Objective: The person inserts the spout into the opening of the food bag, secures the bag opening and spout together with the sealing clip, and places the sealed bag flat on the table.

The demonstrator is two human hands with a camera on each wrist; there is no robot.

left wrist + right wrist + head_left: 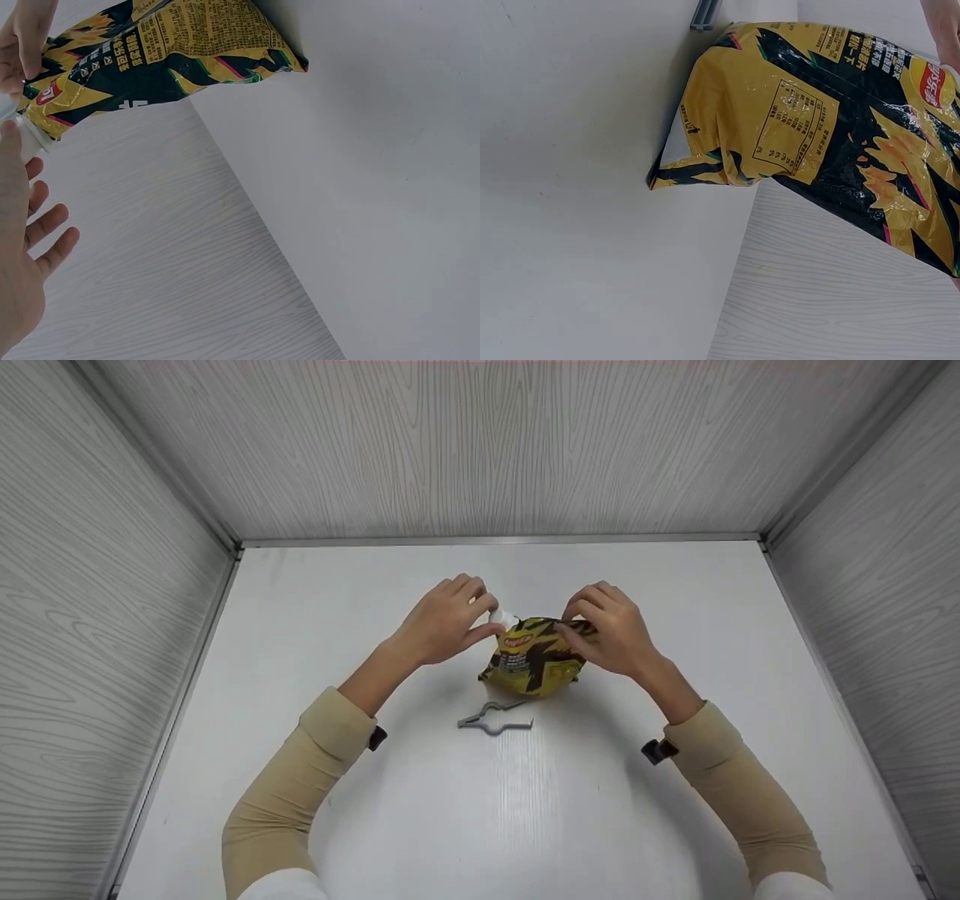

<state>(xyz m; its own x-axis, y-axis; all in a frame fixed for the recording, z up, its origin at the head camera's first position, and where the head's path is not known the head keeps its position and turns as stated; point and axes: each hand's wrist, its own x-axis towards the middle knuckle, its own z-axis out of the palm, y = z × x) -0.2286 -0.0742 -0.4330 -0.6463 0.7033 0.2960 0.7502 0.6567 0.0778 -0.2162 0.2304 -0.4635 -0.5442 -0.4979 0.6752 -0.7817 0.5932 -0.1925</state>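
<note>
A yellow and black chip bag (536, 660) stands upright on the table, its upper edge held up. My right hand (615, 630) pinches the top edge at the bag's right side, thumb in front. At the upper left corner my left hand (446, 622) holds a small white round piece (502, 619), like a cap or spout, against the bag's top. In the left wrist view, the left thumb lies on the white piece (31, 141) while the other fingers reach below it. Whether the bag's mouth goes into the piece is hidden.
On the table in front of the bag lies a grey hinged bag clip (495, 720), spread apart, with a curved bulge in each arm. Pale wood-grain panels (480, 450) wall in the white table (300, 585) at the back and both sides.
</note>
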